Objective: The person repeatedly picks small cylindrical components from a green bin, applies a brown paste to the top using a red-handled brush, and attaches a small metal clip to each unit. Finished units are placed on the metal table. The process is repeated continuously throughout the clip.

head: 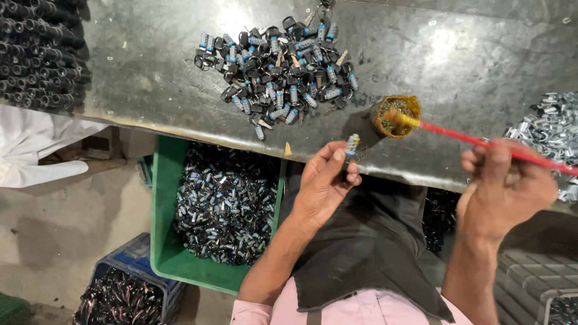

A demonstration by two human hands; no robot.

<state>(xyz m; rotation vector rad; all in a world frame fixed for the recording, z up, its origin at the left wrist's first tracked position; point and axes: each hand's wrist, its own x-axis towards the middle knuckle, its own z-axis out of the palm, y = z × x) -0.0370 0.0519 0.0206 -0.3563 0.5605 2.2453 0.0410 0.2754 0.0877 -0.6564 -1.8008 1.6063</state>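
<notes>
Nearest the camera, a pink shirt collar and a dark cloth apron fill the lower edge.

The left hand is raised over the desk's near edge, its fingers closed about a small cylindrical lock barrel with a pale ribbed end, held upright between thumb and fingertips. The right hand is closed around a thin red-handled brush, whose yellowish tip rests in a small round pot of amber grease standing near the desk edge.

Risks, as a judgement: the pot sits close to the edge, so a sideways pull of the brush could tip it or push it off; the barrel is pinched only lightly above the gap and could slip down into the bin; excess grease could drip onto the desk.

Surface and surroundings, left to right:
- a stack of dark ringed cylindrical parts at the far left of the desk;
- a white cloth hanging below it;
- a blue plastic crate of dark parts on the concrete floor;
- a green plastic bin heaped with similar lock barrels;
- the scuffed grey metal desk, glaring under overhead light;
- a loose pile of black-headed keys and barrels at its middle;
- a heap of bright silver metal pieces at the far right.
</notes>
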